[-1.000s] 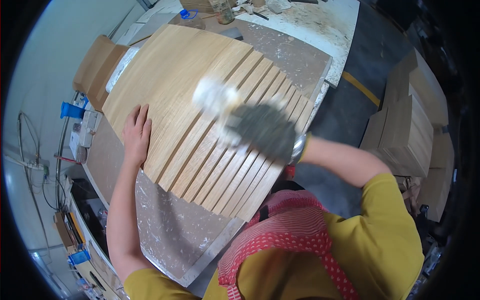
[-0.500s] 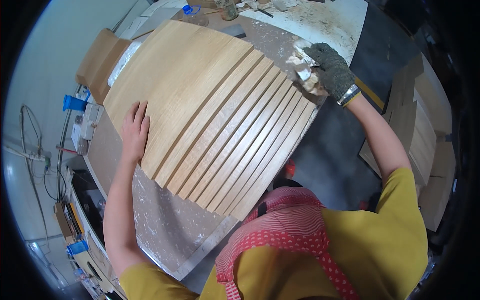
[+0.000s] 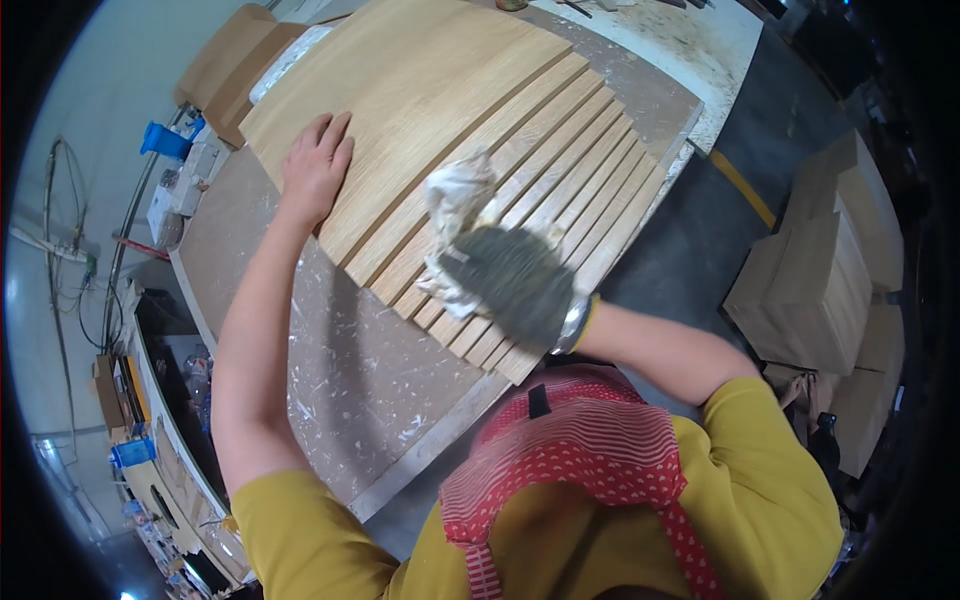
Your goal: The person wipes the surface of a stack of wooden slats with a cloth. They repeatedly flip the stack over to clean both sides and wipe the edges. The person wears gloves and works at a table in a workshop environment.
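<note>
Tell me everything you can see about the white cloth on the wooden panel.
The white cloth is a crumpled rag, off-white with greyish stains, and looks like soft woven fabric. It lies bunched on the grooved part of the light wooden panel, across several slats. The right hand, in a dark grey glove, presses on its lower part and covers it there; a loose end sticks out above the fingers, and a small fold shows below the hand. The bare left hand does not touch it.
</note>
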### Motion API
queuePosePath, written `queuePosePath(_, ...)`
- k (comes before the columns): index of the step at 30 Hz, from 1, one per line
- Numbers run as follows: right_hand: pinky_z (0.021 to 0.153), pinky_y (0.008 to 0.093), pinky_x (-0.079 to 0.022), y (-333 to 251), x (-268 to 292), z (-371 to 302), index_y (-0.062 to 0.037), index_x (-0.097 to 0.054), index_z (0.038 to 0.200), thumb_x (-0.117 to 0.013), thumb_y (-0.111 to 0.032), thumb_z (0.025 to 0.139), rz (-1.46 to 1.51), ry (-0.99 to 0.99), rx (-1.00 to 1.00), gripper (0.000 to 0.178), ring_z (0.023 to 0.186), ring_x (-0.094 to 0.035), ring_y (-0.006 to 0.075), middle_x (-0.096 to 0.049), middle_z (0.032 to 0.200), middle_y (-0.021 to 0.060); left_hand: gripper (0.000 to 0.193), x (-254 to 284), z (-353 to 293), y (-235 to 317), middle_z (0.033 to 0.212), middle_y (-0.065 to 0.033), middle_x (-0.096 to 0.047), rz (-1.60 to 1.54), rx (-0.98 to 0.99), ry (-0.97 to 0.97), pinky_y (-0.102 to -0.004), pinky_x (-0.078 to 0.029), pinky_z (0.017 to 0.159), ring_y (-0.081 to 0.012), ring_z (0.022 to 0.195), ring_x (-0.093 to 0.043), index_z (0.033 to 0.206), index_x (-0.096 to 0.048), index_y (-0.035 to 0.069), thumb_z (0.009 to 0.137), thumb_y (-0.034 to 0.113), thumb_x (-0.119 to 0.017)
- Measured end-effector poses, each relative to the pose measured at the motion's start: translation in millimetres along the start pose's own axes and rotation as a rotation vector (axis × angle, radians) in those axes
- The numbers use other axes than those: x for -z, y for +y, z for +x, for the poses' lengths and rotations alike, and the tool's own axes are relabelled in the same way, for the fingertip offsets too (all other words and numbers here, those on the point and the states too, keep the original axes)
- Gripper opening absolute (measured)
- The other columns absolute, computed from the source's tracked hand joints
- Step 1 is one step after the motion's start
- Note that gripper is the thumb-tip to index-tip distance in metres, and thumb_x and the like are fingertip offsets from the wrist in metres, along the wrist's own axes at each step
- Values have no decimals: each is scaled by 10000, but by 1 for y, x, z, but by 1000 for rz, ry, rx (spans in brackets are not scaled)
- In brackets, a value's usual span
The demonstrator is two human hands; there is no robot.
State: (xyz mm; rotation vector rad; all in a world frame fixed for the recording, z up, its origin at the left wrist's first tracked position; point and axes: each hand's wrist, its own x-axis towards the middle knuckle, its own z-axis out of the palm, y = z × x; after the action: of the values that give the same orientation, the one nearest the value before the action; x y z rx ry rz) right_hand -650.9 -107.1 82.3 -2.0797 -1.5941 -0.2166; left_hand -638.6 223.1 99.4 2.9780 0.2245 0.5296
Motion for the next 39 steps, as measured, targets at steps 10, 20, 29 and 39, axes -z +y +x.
queuePosePath(10, 795, 427, -485, -61, -30, 3, -2, -550, 1202, -587, -268, 831, -3, 7, 60, 458, 982, -612, 289, -601, 1110, 171, 431, -2, 3, 5, 1370, -107, -492, -21, 10, 43, -466, -355, 1028, -298, 1280, -442, 1317, -538, 229, 942, 421, -445)
queuePosePath(20, 760, 421, -532, -19, 23, -10, -67, -612, 1168, -679, -301, 791, 122, -282, -97, 448, 973, -622, 319, -615, 1087, 174, 433, 3, 0, 1, 1379, -92, -488, 11, 16, 28, -429, -376, 1019, -287, 1266, -461, 1341, -522, 228, 952, 406, -455)
queuePosePath(29, 757, 400, -530, 107, 48, -48, -54, -607, 1127, -560, -183, 865, -292, 58, -64, 296, 866, -642, 267, -627, 971, 138, 423, 7, 6, 8, 1389, -117, -467, 8, -21, -27, -428, -353, 1043, -303, 1279, -444, 1368, -491, 169, 976, 319, -440)
queuePosePath(39, 832, 400, -516, 158, 58, -59, -184, -571, 1275, -564, -215, 877, -228, 12, 58, 399, 1068, -605, 278, -591, 1232, 120, 432, 21, 2, 27, 1442, -145, -395, -27, 20, -122, -417, -268, 1099, -316, 1327, -381, 1405, -447, 129, 1001, 273, -399)
